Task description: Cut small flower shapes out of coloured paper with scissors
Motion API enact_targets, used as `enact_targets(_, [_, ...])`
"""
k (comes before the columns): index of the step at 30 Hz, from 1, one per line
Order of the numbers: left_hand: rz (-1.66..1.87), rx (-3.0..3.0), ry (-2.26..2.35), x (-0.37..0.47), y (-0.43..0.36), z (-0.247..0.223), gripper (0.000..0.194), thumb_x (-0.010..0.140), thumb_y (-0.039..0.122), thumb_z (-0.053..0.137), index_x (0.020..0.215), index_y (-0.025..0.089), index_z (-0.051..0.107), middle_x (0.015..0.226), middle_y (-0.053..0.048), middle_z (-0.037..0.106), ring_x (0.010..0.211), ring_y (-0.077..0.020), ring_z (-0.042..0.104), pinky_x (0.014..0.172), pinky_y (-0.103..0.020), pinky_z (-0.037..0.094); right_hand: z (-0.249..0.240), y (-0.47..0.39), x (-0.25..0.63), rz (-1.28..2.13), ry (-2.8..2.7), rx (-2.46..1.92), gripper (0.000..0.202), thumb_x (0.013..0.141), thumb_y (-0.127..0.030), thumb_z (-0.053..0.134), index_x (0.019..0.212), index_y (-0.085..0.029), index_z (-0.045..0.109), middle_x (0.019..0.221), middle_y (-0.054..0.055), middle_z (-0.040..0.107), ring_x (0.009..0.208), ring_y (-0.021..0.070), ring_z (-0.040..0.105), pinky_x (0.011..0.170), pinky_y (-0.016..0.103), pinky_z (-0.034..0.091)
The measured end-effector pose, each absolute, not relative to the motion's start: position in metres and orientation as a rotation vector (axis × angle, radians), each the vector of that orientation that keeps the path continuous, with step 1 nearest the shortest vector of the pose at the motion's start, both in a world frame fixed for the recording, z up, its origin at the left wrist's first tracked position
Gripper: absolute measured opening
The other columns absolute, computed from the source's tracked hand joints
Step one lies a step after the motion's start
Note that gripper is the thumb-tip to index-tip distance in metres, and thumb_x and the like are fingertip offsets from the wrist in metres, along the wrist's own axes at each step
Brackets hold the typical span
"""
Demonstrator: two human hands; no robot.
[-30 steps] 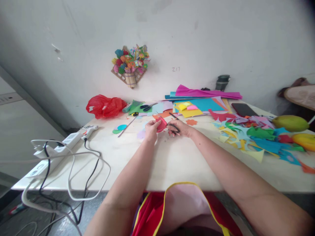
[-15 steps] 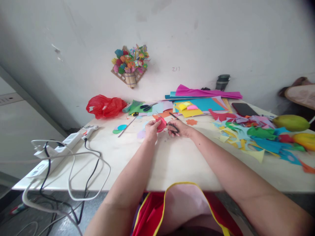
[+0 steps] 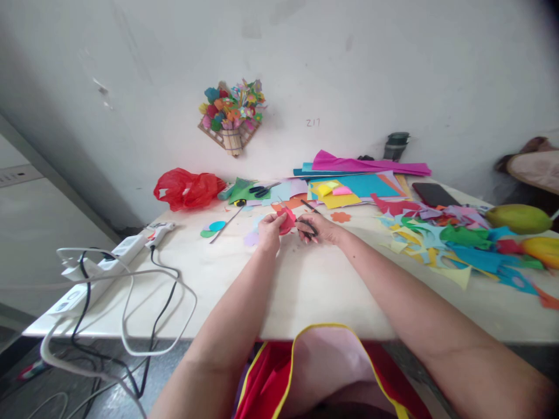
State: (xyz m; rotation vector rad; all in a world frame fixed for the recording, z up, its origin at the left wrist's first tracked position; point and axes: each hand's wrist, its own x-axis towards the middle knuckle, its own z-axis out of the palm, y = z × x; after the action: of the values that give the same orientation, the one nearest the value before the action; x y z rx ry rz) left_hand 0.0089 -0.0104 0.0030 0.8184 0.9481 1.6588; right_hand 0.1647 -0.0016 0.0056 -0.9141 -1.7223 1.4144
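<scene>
Between the thumb and fingers of my left hand (image 3: 269, 229) is a small piece of red paper (image 3: 287, 222). My right hand (image 3: 319, 228) is wrapped round the dark handles of a pair of scissors (image 3: 311, 231), whose blades are at the red paper and partly hidden by it. Just to the right of the hands lies an orange paper flower (image 3: 340, 217). Behind them are a black pencil-like stick (image 3: 309, 206) and orange paper (image 3: 293, 203). A pale purple paper circle (image 3: 251, 238) lies left of my left hand.
Paper scraps (image 3: 437, 238) cover the right side, beside a phone (image 3: 435, 194) and a green mango-like fruit (image 3: 518, 219). At the back are coloured sheets (image 3: 367, 185), dark scissors (image 3: 260, 191) and a red plastic bag (image 3: 187, 189). A power strip (image 3: 100, 273) with cables lies left.
The red paper has turned slightly in my left hand at the scissors. Both hands stay in nearly the same place, and the rest of the table looks the same.
</scene>
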Motion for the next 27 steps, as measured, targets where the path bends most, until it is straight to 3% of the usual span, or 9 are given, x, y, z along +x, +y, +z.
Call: enact_targets(27, [1.664, 0.805, 0.896, 0.0064, -0.0046, -0.0026, 0.043, 0.05, 0.029, 0.09, 0.054, 0.017, 0.049, 0.047, 0.004, 0.053, 0.044, -0.0074, 0.048, 0.047, -0.02, 0.039, 0.0113, -0.0064, 0.1605, 1.395, -1.708, -0.964, 0.023, 0.074, -0.032, 0.074, 0.073, -0.017, 0.056, 0.049, -0.002, 0.062, 0.036, 0.0099, 0.055, 0.025, 0.016, 0.028])
